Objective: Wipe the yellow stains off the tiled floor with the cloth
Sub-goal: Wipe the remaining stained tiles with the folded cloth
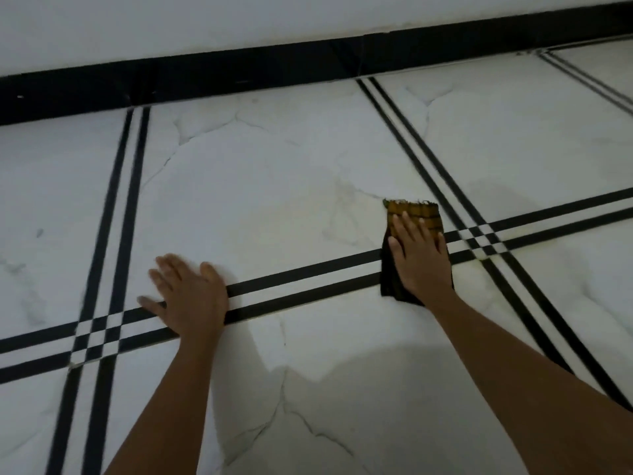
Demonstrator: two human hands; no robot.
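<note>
Fingers (411, 226) straight, right hand (419, 258) pressing one cloth (416, 210); left hand (186, 296) flat, spread on tiled floor (274, 166).

1. Left hand (186, 296): fingers blurred, their outlines indistinct.
2. Cloth (415, 214): middle hidden beneath the right hand (419, 258); only the checked far end and dark near edges show.
3. Forearms (164, 406): cut off by the lower edge.
4. Yellow stains (308, 214): faint tint on the tiled floor (239, 159), limits too vague to trace.
</note>
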